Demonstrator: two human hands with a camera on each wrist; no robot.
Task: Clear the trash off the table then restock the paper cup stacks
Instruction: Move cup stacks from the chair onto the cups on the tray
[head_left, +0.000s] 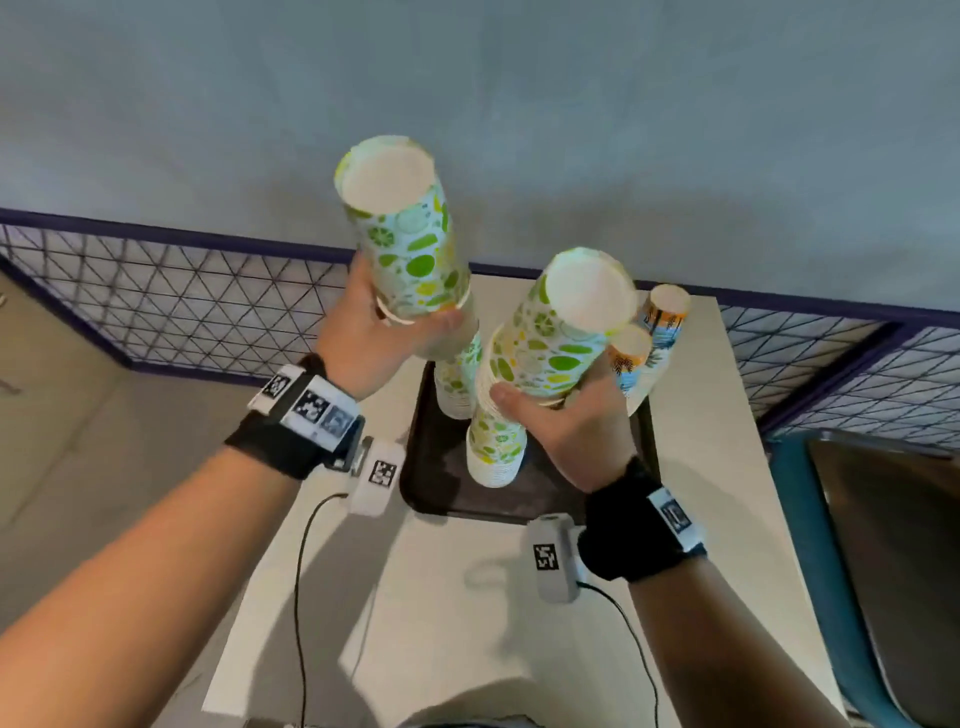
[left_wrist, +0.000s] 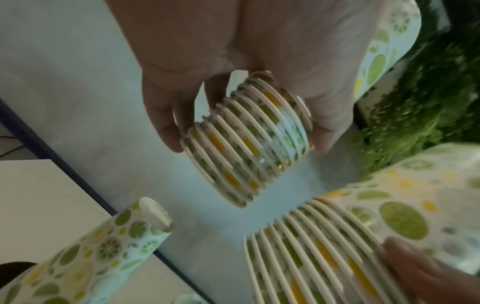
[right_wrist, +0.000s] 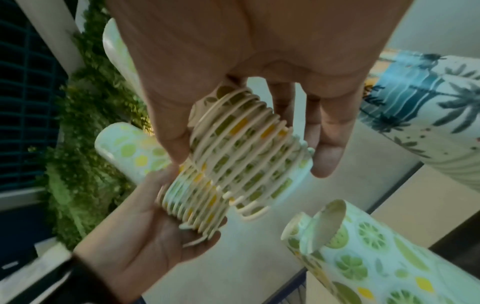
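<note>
My left hand (head_left: 387, 330) grips a stack of lime-print paper cups (head_left: 402, 234) near its rims and holds it tilted above the table. My right hand (head_left: 550, 410) grips a second lime-print stack (head_left: 561, 332) the same way, just right of the first. The left wrist view shows the left hand (left_wrist: 248, 142) wrapped round the ribbed rims of its stack (left_wrist: 241, 164). In the right wrist view the right hand (right_wrist: 249, 160) wraps its stack (right_wrist: 233, 133). Beneath them two lime-print stacks (head_left: 496, 449) stand upside down on a dark tray (head_left: 431, 483).
Two palm-print cup stacks (head_left: 667, 312) stand at the tray's far right. The tray sits at the far end of a white table (head_left: 467, 597). A wire mesh fence (head_left: 182, 301) runs behind it. A blue-edged seat (head_left: 805, 545) is close on the right.
</note>
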